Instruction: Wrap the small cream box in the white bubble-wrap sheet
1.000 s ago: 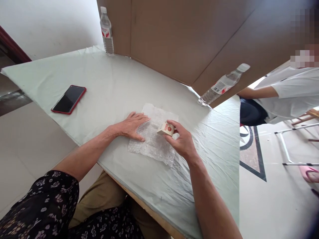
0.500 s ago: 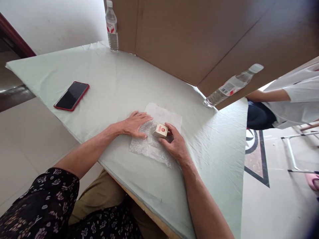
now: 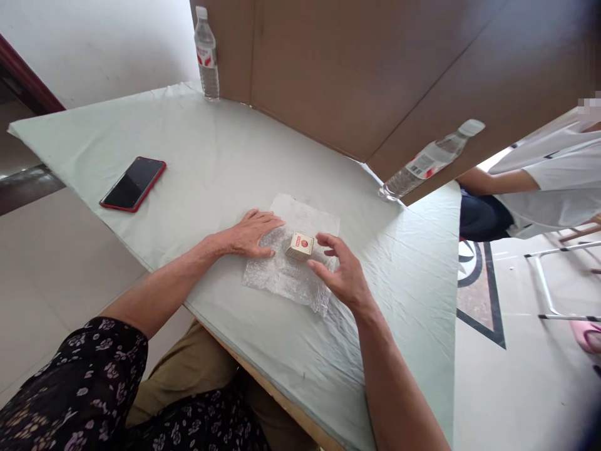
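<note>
A small cream box with a red mark (image 3: 300, 246) sits on a sheet of bubble wrap (image 3: 291, 275) spread on the pale green tablecloth (image 3: 211, 163). My left hand (image 3: 251, 234) lies flat with fingers stretched out, pressing the left part of the wrap, just beside the box. My right hand (image 3: 342, 270) hovers just right of the box, fingers apart and curved, holding nothing.
A red-cased phone (image 3: 133, 184) lies at the left of the table. One water bottle (image 3: 206, 55) stands at the back, another (image 3: 429, 160) leans at the right against tall brown cardboard (image 3: 375, 69). A person in white (image 3: 554, 181) sits beyond the right edge.
My right hand set the box down on the bubble wrap and let go, drawing slightly away to the right. The left hand stayed flat on the wrap.
</note>
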The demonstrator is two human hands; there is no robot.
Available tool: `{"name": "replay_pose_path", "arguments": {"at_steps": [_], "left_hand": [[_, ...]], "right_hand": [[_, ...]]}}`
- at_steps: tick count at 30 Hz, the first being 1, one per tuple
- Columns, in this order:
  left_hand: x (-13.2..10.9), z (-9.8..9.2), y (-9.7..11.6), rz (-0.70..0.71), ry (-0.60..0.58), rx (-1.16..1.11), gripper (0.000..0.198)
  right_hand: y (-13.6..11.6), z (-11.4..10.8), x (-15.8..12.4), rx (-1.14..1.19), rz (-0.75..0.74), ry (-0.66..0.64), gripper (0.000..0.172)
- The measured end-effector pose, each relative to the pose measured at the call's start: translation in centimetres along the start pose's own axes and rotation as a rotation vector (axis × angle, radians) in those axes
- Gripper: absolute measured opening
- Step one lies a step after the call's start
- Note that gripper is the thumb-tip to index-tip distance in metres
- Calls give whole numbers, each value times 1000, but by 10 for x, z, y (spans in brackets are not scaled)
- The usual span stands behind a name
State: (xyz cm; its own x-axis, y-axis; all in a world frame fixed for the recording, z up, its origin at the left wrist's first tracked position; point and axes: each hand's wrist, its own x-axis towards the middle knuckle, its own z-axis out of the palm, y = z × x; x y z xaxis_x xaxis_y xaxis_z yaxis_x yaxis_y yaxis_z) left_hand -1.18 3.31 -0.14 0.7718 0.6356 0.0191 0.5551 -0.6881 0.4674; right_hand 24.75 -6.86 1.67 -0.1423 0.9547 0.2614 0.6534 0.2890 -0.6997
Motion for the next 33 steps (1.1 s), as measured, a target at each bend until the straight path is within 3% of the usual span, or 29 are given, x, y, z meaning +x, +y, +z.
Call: {"name": "replay_pose_path", "arguments": {"at_steps": [2,4,6,9,13,16,22,26,29,33], "left_hand": [[1,2,0,-10,28,1,72],[2,3,0,-20,54,2,69],[3,3,1,-22,79,1,66],[3,3,1,-10,135,-23,60],[2,0,3,-14,220,-121,53],[0,-7,9,1,215,-295,53],[-7,-23,21,28,114,-711,74],[-4,-18,24,-39,150,-762,80],[2,-9,30,-161,249,-701,61],[6,-2,38,-199,320,-699,33]], "right_hand": [[-14,-6,-16,-74,-79,-70,34],[-25,-3,-37,-188,-231,-166,33],[-32,8,-56,-373,-335,-183,29],[-34,29,-72,-582,-389,-47,18],[-32,37,-66,-609,-417,90,19],[-34,26,-51,-514,-353,150,13],[-26,3,-6,-326,-120,205,11],[-13,4,22,-73,57,183,15],[-7,10,31,99,151,149,18],[-3,20,31,218,201,152,18]]}}
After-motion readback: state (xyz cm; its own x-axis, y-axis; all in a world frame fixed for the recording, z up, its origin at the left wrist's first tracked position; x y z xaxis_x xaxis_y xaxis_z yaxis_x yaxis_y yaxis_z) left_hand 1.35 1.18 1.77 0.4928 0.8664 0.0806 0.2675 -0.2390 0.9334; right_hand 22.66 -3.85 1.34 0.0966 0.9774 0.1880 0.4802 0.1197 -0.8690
